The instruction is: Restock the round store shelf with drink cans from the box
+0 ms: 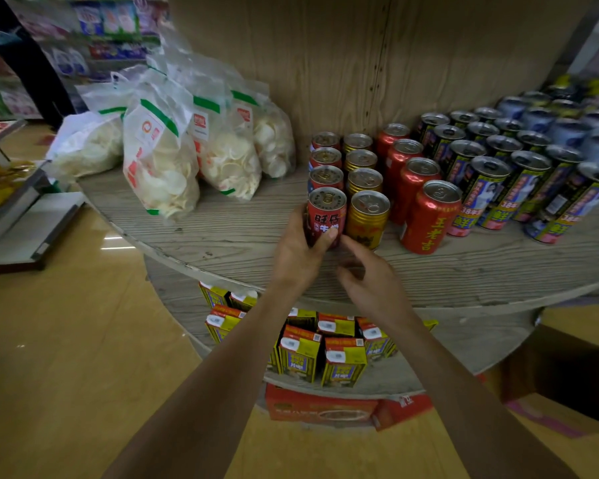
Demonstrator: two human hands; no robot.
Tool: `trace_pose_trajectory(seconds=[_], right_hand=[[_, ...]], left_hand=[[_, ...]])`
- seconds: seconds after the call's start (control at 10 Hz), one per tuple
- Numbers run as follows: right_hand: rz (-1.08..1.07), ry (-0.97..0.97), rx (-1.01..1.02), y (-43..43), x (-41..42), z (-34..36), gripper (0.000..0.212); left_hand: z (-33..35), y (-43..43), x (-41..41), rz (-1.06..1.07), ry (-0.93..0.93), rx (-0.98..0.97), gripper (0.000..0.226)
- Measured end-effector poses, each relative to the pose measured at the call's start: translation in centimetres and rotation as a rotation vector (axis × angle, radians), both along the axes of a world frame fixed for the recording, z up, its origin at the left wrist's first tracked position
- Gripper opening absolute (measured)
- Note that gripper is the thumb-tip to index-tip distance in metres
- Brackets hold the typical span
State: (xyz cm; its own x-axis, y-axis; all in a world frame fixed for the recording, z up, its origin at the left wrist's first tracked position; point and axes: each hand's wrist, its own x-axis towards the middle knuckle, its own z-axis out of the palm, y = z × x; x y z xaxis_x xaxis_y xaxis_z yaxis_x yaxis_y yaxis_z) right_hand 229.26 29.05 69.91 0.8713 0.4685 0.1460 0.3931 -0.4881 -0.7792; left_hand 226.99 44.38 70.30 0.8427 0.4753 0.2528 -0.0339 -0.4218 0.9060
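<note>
A round wooden shelf (pixel 242 243) carries rows of drink cans. My left hand (pixel 300 248) grips a red can with white lettering (pixel 326 212), which stands at the front of a row of the same red cans. A gold can (pixel 367 217) stands just to its right. My right hand (pixel 370 281) hovers below and right of the red can with relaxed, slightly curled fingers, and holds nothing. At the lower right, an open cardboard box (pixel 564 371) sits on the floor; what it holds is hidden.
Bags of white chips (pixel 159 157) lie on the shelf to the left. Tall red cans (pixel 426 219) and dark printed cans (pixel 488 191) fill the right side. Yellow drink cartons (pixel 300 354) stand on the lower tier, above a red carton (pixel 320 407).
</note>
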Motion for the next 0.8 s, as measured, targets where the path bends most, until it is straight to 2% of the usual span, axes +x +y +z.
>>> trace_pose_trajectory(seconds=[0.6,0.8], right_hand=[[0.014,0.038,-0.018,-0.1,0.2,-0.3,0.059],[0.048,0.031,0.014,0.3,0.3,-0.5,0.057]], left_hand=[[-0.4,0.0,-0.3,0.002,0.026,0.030,0.068],[-0.6,-0.1,-1.4,-0.018,0.088,-0.002,0.080]])
